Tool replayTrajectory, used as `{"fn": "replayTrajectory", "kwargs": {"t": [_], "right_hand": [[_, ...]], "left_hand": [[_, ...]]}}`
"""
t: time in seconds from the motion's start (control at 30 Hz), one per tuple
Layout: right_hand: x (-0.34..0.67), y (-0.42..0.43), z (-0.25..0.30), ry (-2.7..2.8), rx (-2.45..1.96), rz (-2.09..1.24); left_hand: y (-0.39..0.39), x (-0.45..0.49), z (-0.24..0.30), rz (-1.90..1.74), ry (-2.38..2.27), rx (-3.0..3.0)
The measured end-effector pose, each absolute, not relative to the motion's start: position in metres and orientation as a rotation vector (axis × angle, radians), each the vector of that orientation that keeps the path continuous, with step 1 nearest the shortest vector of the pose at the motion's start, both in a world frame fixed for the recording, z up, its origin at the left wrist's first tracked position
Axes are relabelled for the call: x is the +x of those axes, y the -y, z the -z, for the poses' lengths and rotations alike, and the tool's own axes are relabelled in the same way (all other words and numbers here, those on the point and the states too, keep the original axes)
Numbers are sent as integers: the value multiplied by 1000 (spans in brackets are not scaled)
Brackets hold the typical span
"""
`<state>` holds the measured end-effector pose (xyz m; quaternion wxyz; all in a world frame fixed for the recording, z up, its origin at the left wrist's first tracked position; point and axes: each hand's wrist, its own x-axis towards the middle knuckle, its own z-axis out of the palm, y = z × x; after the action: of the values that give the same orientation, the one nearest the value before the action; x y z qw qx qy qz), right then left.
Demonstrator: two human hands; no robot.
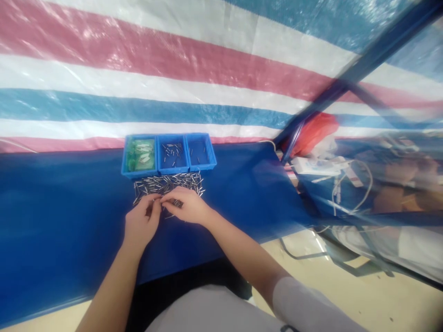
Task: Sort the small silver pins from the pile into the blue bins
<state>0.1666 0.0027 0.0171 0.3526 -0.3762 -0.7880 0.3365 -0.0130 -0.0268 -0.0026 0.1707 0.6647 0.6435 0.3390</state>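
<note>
My left hand (pixel 142 217) and my right hand (pixel 187 205) meet over the front of a pile of small metal pins (pixel 152 184). Thumb and fingers of each hand are pinched together, tip close to tip. Whatever sits between the fingertips is too small and too covered to make out. The slim, silvery pins lie loose on the blue tabletop, partly hidden by my hands. Just behind them stand three joined blue bins: the left bin (pixel 139 175) holds a green container with pale pieces, the middle bin (pixel 174 169) several pins, the right bin (pixel 212 159) a few.
The blue table (pixel 69 221) runs beneath everything, with a striped plastic sheet (pixel 173 55) hanging behind it. A dark metal frame (pixel 356 69) slants up at right. Beyond it are a red bag (pixel 311 133), a white cable (pixel 368 184) and a blurred person's hands (pixel 398 170).
</note>
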Motion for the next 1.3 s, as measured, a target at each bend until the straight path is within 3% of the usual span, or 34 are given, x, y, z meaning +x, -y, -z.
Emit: {"fn": "replayTrajectory", "kwargs": {"t": [1.3], "right_hand": [[168, -4, -20, 2093, -979, -862]], "left_hand": [[25, -14, 3, -881, -1824, 1920]]}}
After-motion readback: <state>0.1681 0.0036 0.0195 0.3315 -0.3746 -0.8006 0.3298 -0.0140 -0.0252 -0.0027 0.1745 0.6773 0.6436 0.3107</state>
